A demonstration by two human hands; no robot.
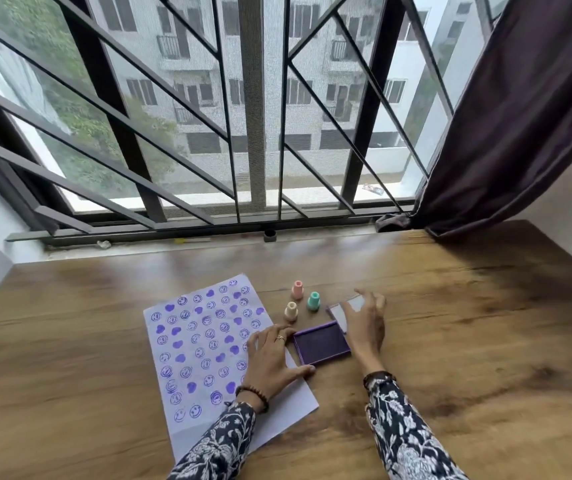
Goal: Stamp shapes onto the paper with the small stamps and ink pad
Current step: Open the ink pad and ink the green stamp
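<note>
A white paper lies on the wooden table, covered with purple stamped smiley faces and hearts. Just right of it sits the purple ink pad, open, with its clear lid folded back on the far side. Three small stamps stand upright behind the pad: a pink stamp, a green stamp and a cream stamp. My left hand rests on the paper's right edge, its fingers and thumb against the pad's left side. My right hand lies over the lid, fingers spread on it.
The wooden table runs up to a barred window at the back. A dark curtain hangs at the back right and touches the table's far corner. A small dark knob sits on the sill.
</note>
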